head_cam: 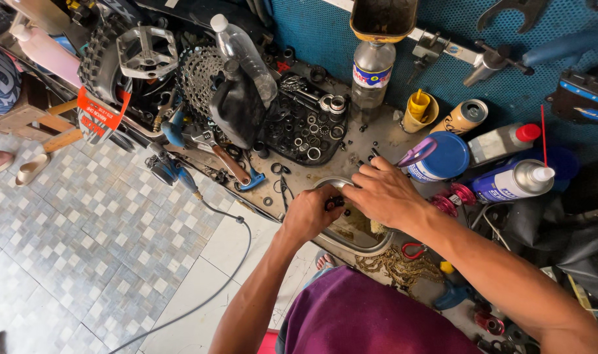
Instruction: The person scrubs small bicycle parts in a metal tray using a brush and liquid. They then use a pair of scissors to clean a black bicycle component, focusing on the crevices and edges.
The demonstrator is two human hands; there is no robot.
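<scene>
Cluttered bicycle-repair desk over a grey-and-white checkered tile floor point(69, 242).

The grimy grey desk point(377, 134) carries a black sprocket cassette point(200, 78); at its front edge sits a round steel basin point(361, 229), where the right hand point(384, 193) and left hand point(312, 213) together pinch a small black metal part point(333, 202).

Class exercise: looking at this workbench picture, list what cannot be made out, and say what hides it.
- Small dark part, head view: mostly covered by the left hand and right hand; its kind is unclear.
- Metal bowl: contents hidden by both hands.
- Tray parts: too small to identify.
- Chain: partly behind the right forearm.
</scene>
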